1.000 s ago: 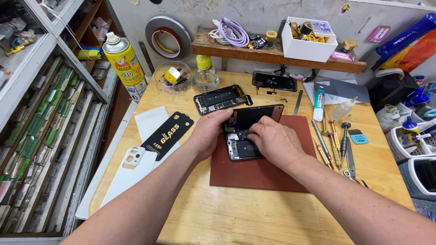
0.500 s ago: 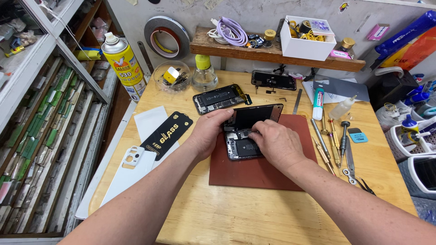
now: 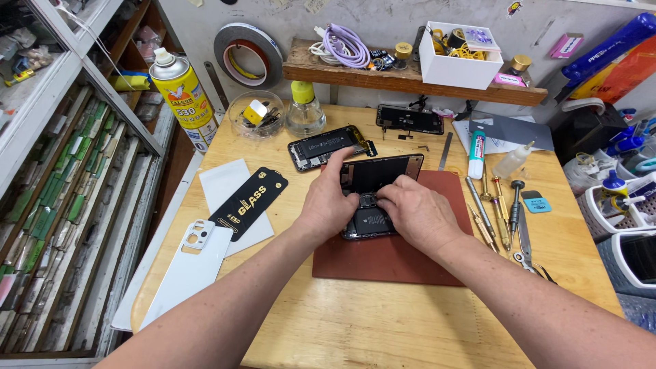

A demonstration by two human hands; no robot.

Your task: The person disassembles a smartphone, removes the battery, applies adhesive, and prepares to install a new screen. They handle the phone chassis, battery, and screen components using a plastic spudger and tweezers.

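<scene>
Two hands grip the opened black smartphone [image 3: 369, 222] on the dark red rubber mat [image 3: 396, 260]; left hand [image 3: 328, 205] clasps its edge; right hand [image 3: 417, 215] pinches inside parts.

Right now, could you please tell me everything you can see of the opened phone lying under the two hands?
The opened phone lies flat on the reddish-brown mat on the wooden table. Its dark body shows a black battery and small inner parts. Its glossy black screen panel is swung open at the far end, tilted up. The left hand grips the phone's left edge, with a finger on the screen panel. The right hand rests on its right side, fingertips pressing near the middle. The hands hide the phone's edges.
</scene>
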